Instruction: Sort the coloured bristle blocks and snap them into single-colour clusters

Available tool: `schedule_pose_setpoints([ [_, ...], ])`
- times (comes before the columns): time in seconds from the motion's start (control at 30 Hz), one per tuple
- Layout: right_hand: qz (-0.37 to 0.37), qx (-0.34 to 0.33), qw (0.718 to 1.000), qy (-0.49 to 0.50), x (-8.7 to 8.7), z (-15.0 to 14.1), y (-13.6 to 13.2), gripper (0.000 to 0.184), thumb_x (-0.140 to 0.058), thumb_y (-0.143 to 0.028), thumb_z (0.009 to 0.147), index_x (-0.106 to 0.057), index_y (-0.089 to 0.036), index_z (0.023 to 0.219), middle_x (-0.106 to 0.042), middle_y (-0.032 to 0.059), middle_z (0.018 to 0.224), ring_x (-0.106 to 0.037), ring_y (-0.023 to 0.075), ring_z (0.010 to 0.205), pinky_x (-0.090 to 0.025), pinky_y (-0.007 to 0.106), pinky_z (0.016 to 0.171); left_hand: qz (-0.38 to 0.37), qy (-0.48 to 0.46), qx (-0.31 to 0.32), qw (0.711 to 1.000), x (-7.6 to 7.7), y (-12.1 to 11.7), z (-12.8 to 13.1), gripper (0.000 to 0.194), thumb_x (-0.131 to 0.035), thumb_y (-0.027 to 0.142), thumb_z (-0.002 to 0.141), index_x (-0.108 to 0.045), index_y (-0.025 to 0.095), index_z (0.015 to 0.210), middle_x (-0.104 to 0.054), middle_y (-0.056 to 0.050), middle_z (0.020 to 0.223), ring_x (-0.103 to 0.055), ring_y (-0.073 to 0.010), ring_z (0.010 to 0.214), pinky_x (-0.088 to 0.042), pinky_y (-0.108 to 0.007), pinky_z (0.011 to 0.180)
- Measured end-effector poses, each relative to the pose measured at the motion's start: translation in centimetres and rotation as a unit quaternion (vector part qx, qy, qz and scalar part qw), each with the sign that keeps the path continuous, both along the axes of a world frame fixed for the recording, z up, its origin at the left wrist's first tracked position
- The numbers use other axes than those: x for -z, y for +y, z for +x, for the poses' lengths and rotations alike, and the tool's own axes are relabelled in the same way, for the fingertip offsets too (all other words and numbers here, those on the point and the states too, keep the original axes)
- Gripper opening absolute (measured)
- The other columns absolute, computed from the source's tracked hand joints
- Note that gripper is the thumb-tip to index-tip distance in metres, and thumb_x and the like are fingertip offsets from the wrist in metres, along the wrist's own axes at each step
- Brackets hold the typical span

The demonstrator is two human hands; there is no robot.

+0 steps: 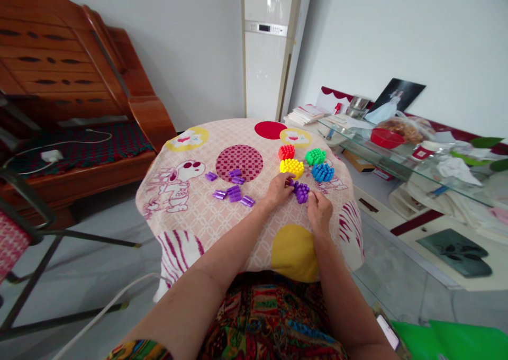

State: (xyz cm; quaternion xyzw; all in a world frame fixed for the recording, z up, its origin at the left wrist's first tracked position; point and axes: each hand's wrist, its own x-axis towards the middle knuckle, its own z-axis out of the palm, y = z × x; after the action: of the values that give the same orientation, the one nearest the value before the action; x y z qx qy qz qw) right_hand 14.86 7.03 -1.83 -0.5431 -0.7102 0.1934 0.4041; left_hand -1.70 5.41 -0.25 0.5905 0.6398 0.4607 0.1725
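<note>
Both of my hands are at a cluster of small purple knobby pieces (302, 192) on the round table. My left hand (279, 189) is at its left side, fingers curled and bent down onto its edge. At the right side, my right hand (319, 209) has thumb and fingers pinched together against the cluster; the exact grip is hidden. Just behind lie a yellow knobby cluster (292, 168) and a blue one (323, 172). Farther back are a red cluster (286, 152) and a green cluster (315, 156). Several loose purple pieces (234, 192) lie flat to the left.
A patterned cloth (230, 233) covers the table. To the right, a glass-topped stand (448, 177) holds a red bowl (387, 138), papers and a cup. A wooden bench (55, 69) stands at left, a folding chair (47, 233) nearer, a tall white cabinet unit (265, 63) behind.
</note>
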Motion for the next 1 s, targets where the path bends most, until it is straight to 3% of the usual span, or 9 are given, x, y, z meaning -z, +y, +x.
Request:
schedule_pose_setpoints([
  [0.43, 0.006, -0.003, 1.000, 0.014, 0.1, 0.0, 0.0, 0.053, -0.038, -0.044, 0.087, -0.075, -0.010, 0.103, -0.072, 0.0131, 0.078, -0.061, 0.0233, 0.070, -0.041, 0.032, 0.069, 0.023, 0.089, -0.032, 0.995, 0.3, -0.4, -0.3, 0.050, -0.064, 0.006, 0.077, -0.062, 0.015, 0.125, -0.067, -0.010, 0.116, -0.064, -0.0195, 0.104, -0.052, -0.033, 0.096],
  [0.5, 0.009, -0.001, 1.000, 0.015, 0.3, 0.0, 0.1, 0.052, -0.038, -0.044, 0.087, -0.075, -0.011, 0.103, -0.073, 0.0127, 0.078, -0.061, 0.0239, 0.071, -0.042, 0.032, 0.070, 0.037, 0.116, -0.072, 0.990, -0.2, -0.9, -1.4, 0.049, -0.061, 0.005, 0.078, -0.061, 0.016, 0.125, -0.066, -0.010, 0.121, -0.062, -0.0209, 0.112, -0.048, -0.034, 0.102],
  [0.6, 0.006, -0.001, 1.000, 0.014, 0.5, 0.1, 0.2, 0.052, -0.038, -0.045, 0.087, -0.076, -0.012, 0.102, -0.072, 0.0117, 0.076, -0.061, 0.0240, 0.071, -0.042, 0.032, 0.070, 0.039, 0.156, -0.181, 0.970, -1.0, -2.0, -4.5, 0.046, -0.054, 0.005, 0.080, -0.061, 0.013, 0.125, -0.065, -0.013, 0.126, -0.057, -0.0231, 0.121, -0.042, -0.036, 0.109],
  [0.73, -0.001, -0.004, 1.000, 0.022, 0.5, 0.0, 0.2, 0.053, -0.037, -0.046, 0.087, -0.076, -0.012, 0.103, -0.072, 0.0115, 0.076, -0.061, 0.0231, 0.069, -0.042, 0.032, 0.069, -0.047, 0.197, -0.315, 0.927, -1.2, -3.6, -9.7, 0.039, -0.046, 0.009, 0.085, -0.065, 0.011, 0.120, -0.065, -0.018, 0.128, -0.055, -0.0289, 0.125, -0.039, -0.043, 0.109],
  [0.87, -0.002, -0.001, 1.000, 0.019, 0.4, -0.1, 0.1, 0.052, -0.038, -0.045, 0.088, -0.076, -0.013, 0.103, -0.073, 0.0112, 0.077, -0.060, 0.0226, 0.070, -0.042, 0.031, 0.069, -0.145, 0.203, -0.333, 0.909, -0.5, -4.6, -12.4, 0.031, -0.052, 0.017, 0.086, -0.069, 0.013, 0.112, -0.069, -0.018, 0.117, -0.060, -0.0306, 0.116, -0.044, -0.044, 0.104],
  [1.0, 0.005, -0.001, 1.000, 0.010, 0.4, -0.1, 0.1, 0.051, -0.038, -0.044, 0.089, -0.076, -0.012, 0.102, -0.072, 0.0111, 0.076, -0.060, 0.0222, 0.069, -0.041, 0.031, 0.068, -0.123, 0.172, -0.337, 0.918, -0.6, -4.7, -11.9, 0.030, -0.053, 0.011, 0.083, -0.070, 0.015, 0.108, -0.070, -0.016, 0.115, -0.063, -0.0271, 0.110, -0.047, -0.039, 0.098],
])
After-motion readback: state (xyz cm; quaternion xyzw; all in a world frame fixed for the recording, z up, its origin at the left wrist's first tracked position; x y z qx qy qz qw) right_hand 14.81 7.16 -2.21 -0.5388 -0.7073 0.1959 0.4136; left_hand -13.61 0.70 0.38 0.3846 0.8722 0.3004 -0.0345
